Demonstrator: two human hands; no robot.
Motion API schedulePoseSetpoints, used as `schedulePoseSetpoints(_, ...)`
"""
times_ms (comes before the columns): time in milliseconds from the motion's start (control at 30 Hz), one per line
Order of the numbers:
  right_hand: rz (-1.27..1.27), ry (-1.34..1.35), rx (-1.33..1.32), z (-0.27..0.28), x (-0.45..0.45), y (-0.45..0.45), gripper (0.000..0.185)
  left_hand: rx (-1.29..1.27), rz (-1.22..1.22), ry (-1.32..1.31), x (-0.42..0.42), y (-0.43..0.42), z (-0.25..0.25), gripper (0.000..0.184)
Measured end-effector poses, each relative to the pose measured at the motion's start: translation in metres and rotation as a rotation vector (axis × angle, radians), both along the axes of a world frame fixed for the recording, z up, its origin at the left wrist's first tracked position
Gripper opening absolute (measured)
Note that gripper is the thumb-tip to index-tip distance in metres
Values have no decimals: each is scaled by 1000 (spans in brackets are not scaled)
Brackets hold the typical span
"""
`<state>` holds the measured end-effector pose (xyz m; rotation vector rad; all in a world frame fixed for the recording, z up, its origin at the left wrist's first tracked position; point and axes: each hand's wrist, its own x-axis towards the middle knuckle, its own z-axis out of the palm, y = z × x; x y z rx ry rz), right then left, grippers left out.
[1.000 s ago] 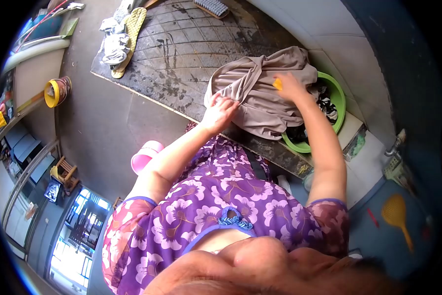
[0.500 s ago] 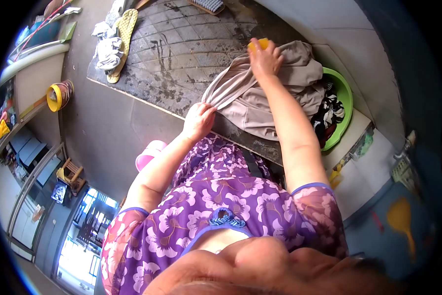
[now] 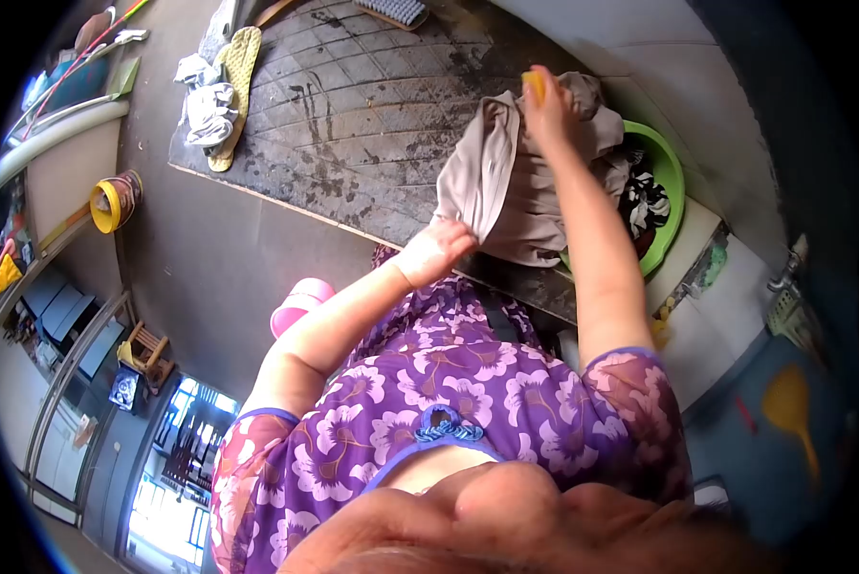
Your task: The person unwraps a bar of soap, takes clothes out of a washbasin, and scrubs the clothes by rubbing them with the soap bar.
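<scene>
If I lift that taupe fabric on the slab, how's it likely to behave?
The taupe fabric would probably flop and sag, judging by its loose folds and creases. It may drag unevenly, since one side reaches the green basin. Rolling seems unlikely, as it lies spread out on the slab.

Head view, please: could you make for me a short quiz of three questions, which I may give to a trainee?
1. What colour is the small object in the right hand? A pink; B yellow; C green.
2. True or false: the green basin contains black-and-white fabric.
3. Complete: the left hand is at the edge of the beige ____.
Key: 1 B; 2 true; 3 cloth.
</scene>
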<state>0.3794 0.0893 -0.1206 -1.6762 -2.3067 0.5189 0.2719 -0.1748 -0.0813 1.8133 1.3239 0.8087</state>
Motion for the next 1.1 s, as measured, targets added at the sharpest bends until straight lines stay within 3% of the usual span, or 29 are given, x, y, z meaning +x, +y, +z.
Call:
schedulePoseSetpoints(67, 200, 143, 23, 33, 6, -46, 34, -72, -43, 160, 4, -6, -8, 23)
schedulePoseSetpoints(167, 603, 333, -532, 37, 8, -124, 35, -49, -80, 205, -4, -19, -32, 30)
schedulePoseSetpoints(267, 887, 34, 332, -21, 21, -91, 38, 9, -75, 251, -2, -9, -26, 27)
schedulePoseSetpoints(300, 265, 32, -262, -1, -4, -62, 36, -17, -61, 296, -1, -1, -21, 26)
schedulePoseSetpoints(333, 368, -291, 265, -41, 5, -36, 32, -52, -60, 339, -2, 5, -14, 25)
schedulePoseSetpoints(433, -26, 146, -311, -32, 12, 45, 24, -20, -11, 380, -5, 14, -9, 21)
schedulePoseSetpoints(500, 317, 298, -452, -31, 35, 74, 22, -34, -11, 397, -5, 15, 1, 22)
schedulePoseSetpoints(533, 502, 183, -387, -34, 39, 72, 23, -2, 26, 382, -4, 14, 2, 24)
schedulePoseSetpoints(567, 466, -119, -444, 23, 26, 46, 25, 12, 28, 367, -4, 14, 5, 24)
schedulePoseSetpoints(633, 694, -497, -231, 28, 19, 23, 27, 34, 19, 336, -9, 14, 17, 24)
schedulePoseSetpoints(733, 721, -636, -155, 29, 16, 17, 27, -24, 102, 191, -22, 19, 32, 23)
schedulePoseSetpoints(833, 453, -405, -254, 66, 44, 23, 25, 19, 222, 141, -54, 50, 75, 20)
schedulePoseSetpoints(900, 332, -7, -388, 85, 96, 36, 25, -18, 323, -1, -65, 78, 123, 19)
schedulePoseSetpoints(933, 365, 166, -279, 101, 128, 41, 25, 24, 313, -111, -70, 93, 144, 20)
schedulePoseSetpoints(967, 86, 509, -805, 158, 141, 36, 27, 58, 296, -170, -74, 109, 166, 20)
schedulePoseSetpoints(1033, -162, 635, -851, 259, 176, 22, 32, 96, 183, -134, -73, 142, 222, 23)
schedulePoseSetpoints(1100, -254, 736, -702, 339, 195, 0, 39, 319, 134, -166, -61, 170, 260, 28)
